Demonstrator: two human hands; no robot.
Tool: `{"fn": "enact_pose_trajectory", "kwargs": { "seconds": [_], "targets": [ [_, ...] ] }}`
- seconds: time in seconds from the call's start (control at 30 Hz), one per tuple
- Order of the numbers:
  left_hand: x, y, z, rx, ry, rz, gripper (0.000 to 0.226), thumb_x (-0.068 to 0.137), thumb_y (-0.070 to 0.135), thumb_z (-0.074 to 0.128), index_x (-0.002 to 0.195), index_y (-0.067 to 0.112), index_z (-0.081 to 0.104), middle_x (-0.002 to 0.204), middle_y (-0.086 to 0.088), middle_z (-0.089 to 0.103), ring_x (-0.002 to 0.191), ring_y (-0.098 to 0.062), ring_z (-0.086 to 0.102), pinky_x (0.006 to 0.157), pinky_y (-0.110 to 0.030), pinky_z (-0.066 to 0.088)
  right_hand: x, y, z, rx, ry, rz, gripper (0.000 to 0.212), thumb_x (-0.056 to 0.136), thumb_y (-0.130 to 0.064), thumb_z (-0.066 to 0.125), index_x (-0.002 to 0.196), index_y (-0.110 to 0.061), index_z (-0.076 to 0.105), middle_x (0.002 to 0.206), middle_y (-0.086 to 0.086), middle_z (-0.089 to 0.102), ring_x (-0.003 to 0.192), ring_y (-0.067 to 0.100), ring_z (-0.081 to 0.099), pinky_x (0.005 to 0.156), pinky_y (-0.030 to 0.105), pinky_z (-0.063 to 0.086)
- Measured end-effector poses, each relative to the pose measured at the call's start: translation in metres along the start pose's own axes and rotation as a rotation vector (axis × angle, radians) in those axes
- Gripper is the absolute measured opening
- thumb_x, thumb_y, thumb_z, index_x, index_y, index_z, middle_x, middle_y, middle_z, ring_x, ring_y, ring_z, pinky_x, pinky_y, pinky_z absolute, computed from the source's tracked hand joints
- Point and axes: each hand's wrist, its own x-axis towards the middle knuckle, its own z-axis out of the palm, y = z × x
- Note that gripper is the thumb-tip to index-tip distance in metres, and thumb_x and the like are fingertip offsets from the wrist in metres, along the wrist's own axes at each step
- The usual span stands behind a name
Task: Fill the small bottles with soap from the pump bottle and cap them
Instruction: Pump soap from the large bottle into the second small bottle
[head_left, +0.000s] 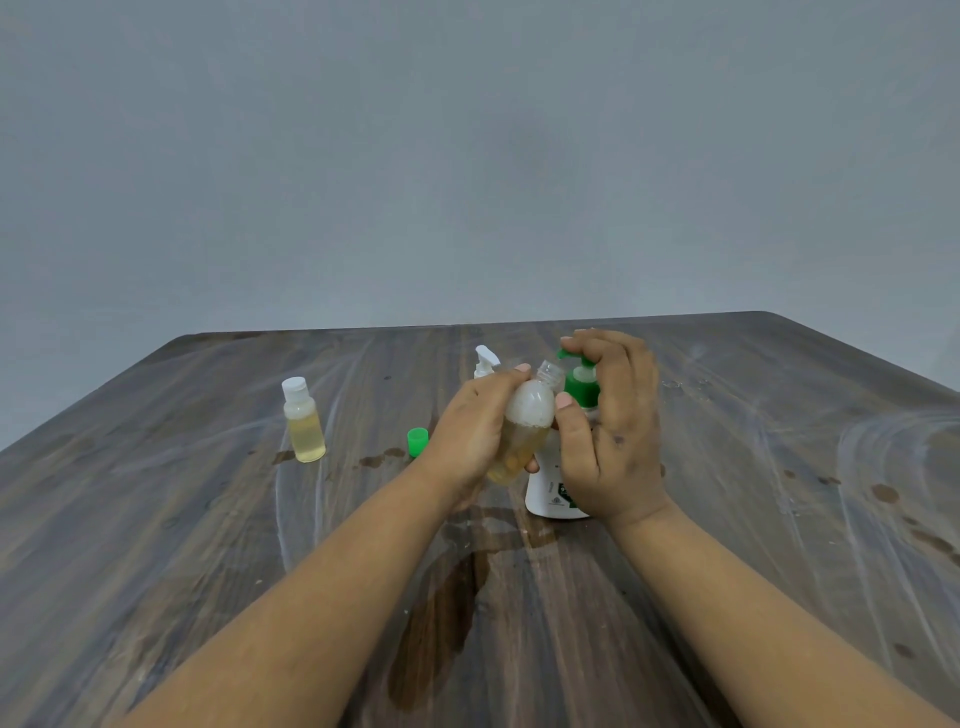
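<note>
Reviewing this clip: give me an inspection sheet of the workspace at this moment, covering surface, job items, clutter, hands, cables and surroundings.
Surface: dark wooden table, streaked with pale smears, brown drips, and a wet patch near the front.
Job's things: open small bottle, part filled with yellowish liquid, tilted toward the green pump bottle; capped small bottle standing at left, filled; loose green cap on the table.
Clutter: white spray head behind the hands, its bottle hidden.
Hands: left hand grips the open small bottle; right hand curls over the pump head.
Cables: nothing seen.
Surroundings: plain grey wall.
</note>
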Motion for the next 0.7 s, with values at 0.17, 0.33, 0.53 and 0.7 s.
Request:
{"fn": "enact_pose_trajectory", "kwargs": {
  "seconds": [0.17, 0.33, 0.53, 0.7],
  "targets": [
    [0.0000, -0.0002, -0.0002, 0.007, -0.004, -0.003, 0.042, 0.105, 0.032, 0.037, 0.079, 0.010, 0.062, 0.061, -0.002, 0.065, 0.049, -0.022, 0.054, 0.052, -0.030, 0.045, 0.0009, -0.0007, 0.0000, 0.008, 0.011, 0.007, 0.039, 0.081, -0.021, 0.046, 0.110, 0.001, 0.061, 0.111, 0.008, 0.054, 0.104, 0.022, 0.051, 0.089, 0.017, 0.038],
    [-0.0008, 0.0007, 0.0003, 0.012, -0.009, -0.003, 0.042, 0.105, 0.031, 0.036, 0.081, 0.008, 0.062, 0.061, -0.001, 0.065, 0.048, -0.022, 0.053, 0.051, -0.029, 0.045, 0.0019, -0.0008, 0.0011, 0.017, 0.028, 0.010, 0.031, 0.079, -0.017, 0.047, 0.101, 0.000, 0.062, 0.105, -0.001, 0.052, 0.096, 0.022, 0.052, 0.084, 0.015, 0.038],
    [-0.0017, 0.0019, 0.0010, 0.009, -0.005, 0.007, 0.044, 0.105, 0.030, 0.036, 0.073, 0.012, 0.061, 0.058, 0.000, 0.064, 0.046, -0.022, 0.052, 0.049, -0.028, 0.044, -0.0007, -0.0009, -0.0009, 0.002, 0.000, 0.009, 0.043, 0.082, -0.022, 0.045, 0.114, 0.002, 0.060, 0.116, 0.012, 0.054, 0.108, 0.021, 0.050, 0.092, 0.018, 0.038],
    [0.0006, -0.0012, -0.0001, -0.015, 0.001, -0.002, 0.039, 0.104, 0.031, 0.039, 0.085, 0.005, 0.061, 0.064, -0.006, 0.063, 0.047, -0.021, 0.053, 0.046, -0.027, 0.046, 0.0013, -0.0006, 0.0000, 0.024, 0.019, 0.015, 0.035, 0.081, -0.018, 0.045, 0.106, 0.000, 0.062, 0.109, 0.000, 0.052, 0.101, 0.019, 0.051, 0.087, 0.016, 0.038]
  ]
}}
